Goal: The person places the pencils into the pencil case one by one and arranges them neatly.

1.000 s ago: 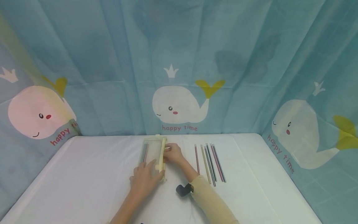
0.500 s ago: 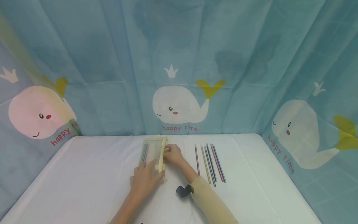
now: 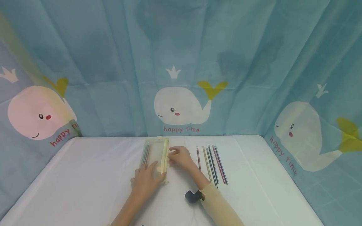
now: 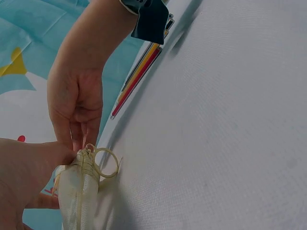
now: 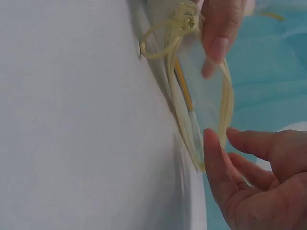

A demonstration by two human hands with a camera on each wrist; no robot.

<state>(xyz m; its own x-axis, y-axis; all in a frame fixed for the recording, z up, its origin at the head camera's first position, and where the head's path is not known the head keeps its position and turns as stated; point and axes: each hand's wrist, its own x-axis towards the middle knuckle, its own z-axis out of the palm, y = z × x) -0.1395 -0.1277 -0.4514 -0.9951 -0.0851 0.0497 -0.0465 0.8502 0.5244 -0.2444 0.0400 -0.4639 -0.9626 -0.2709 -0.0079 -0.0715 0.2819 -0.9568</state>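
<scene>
A translucent pencil case (image 3: pixel 157 150) with cream zip edging lies at the middle back of the table. My left hand (image 3: pixel 145 180) holds its near part, thumb on the zip side and fingers over the clear face. Several pencils (image 3: pixel 145 153) show through its left side. In the right wrist view the mouth gapes, with a yellow pencil (image 5: pixel 183 84) inside. My right hand (image 3: pixel 181 157) is at the case's right edge, its thumb and forefinger apart on either side of the edging. A ring pull (image 4: pixel 108 163) hangs at the zip's near end.
Right of the case, several loose pencils (image 3: pixel 212 164) lie side by side, partly behind the right forearm. White cloth covers the table (image 3: pixel 85 175). A blue whale-print curtain (image 3: pixel 181 56) encloses the back and sides. A dark wrist device (image 3: pixel 193 196) sits at the right cuff.
My right hand has drawn back to the right, its fingers coming from the case's opening to its edge. My left hand and the loose pencils stay put.
</scene>
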